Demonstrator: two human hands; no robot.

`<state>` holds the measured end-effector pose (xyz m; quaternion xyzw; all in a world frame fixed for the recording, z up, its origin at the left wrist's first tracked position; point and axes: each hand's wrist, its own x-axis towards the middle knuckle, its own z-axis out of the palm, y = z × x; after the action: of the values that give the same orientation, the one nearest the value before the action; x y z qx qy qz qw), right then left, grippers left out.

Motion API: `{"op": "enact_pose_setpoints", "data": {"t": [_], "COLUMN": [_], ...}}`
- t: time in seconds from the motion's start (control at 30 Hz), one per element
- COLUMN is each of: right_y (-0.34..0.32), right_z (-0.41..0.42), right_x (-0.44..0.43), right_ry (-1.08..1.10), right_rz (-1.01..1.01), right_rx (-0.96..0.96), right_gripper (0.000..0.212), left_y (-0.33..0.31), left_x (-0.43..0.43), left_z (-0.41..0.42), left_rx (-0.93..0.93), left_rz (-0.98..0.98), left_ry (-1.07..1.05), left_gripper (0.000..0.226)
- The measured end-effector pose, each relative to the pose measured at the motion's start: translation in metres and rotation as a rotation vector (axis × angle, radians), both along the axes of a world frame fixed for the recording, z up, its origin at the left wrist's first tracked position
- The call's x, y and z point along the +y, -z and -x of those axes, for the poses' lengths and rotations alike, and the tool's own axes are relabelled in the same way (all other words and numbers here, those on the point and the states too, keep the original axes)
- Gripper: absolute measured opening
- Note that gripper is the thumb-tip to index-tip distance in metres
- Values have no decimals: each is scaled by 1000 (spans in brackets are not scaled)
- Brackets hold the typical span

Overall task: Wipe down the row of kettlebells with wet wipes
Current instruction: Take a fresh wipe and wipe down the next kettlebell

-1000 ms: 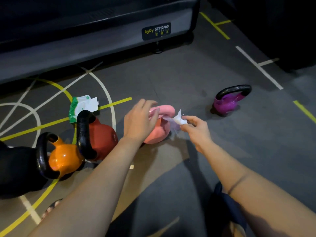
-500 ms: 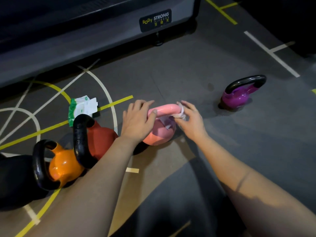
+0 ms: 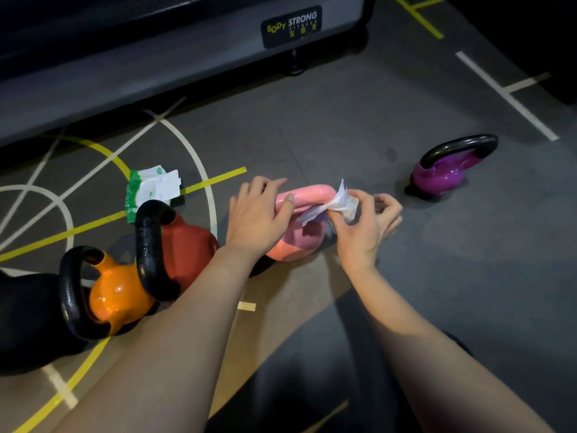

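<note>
The right hand (image 3: pixel 365 223) pinches a crumpled wet wipe (image 3: pixel 338 204) between thumb and curled fingers against the right end of the pink kettlebell (image 3: pixel 296 245) handle, while the left hand (image 3: pixel 259 214) grips that handle's left end, thumb on the near side. The pink kettlebell stands on the floor (image 3: pixel 359 135) beside the red kettlebell (image 3: pixel 187 245), orange kettlebell (image 3: pixel 115 292) and black kettlebell (image 3: pixel 25 320). The purple kettlebell (image 3: pixel 443 176) sits well apart to the right, and the wipe pack (image 3: pixel 150 189) lies behind the red one.
</note>
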<state>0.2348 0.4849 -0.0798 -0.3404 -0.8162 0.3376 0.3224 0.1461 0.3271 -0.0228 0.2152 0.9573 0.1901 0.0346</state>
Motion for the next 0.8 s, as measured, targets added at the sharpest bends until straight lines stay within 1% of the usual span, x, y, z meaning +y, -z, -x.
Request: {"op": "enact_pose_setpoints", "data": {"t": [0.07, 0.13, 0.17, 0.27, 0.3, 0.33, 0.43, 0.5, 0.57, 0.6, 0.63, 0.7, 0.73, 0.8], "right_y": [1, 0, 0, 1, 2, 3, 6, 4, 2, 0, -4, -5, -6, -10], "right_z": [0, 1, 2, 3, 3, 2, -4, -6, -3, 0, 4, 12, 17, 27], "right_x": [1, 5, 6, 7, 7, 6, 3, 2, 0, -1, -2, 1, 4, 7], "right_ry": [29, 9, -23, -158, -185, -198, -190, -233, -342, -366, -359, -330, -347, -402], "right_rz": [-48, -14, 2, -36, -29, 0, 66, 88, 213, 302, 384, 473, 493, 540], "right_rx": [-31, -15, 19, 140, 155, 150, 95, 43, -48, -83, -108, -111, -118, -154], "right_gripper": [41, 45, 43, 20, 14, 13, 24, 33, 51, 56, 54, 41, 39, 42], "left_y": [0, 0, 0, 1, 1, 1, -1, -2, -2, -2, -2, -2, -1, -1], "left_x": [1, 1, 1, 1, 1, 1, 2, 2, 2, 2, 2, 2, 2, 2], "left_z": [0, 0, 0, 1, 1, 1, 0, -1, -1, -1, -1, -1, -1, -1], "left_rx": [5, 8, 10, 10, 10, 9, 5, -2, -1, -1, -1, -1, -1, 5], "left_rz": [6, 5, 4, 2, 4, 6, 2, 4, 10, 14, 15, 14, 11, 2], "left_ry": [-5, -7, -6, -4, -3, -3, -4, -4, -5, -4, -4, -4, -7, -13], "left_gripper": [56, 53, 51, 46, 46, 46, 47, 46, 46, 46, 46, 48, 51, 56]}}
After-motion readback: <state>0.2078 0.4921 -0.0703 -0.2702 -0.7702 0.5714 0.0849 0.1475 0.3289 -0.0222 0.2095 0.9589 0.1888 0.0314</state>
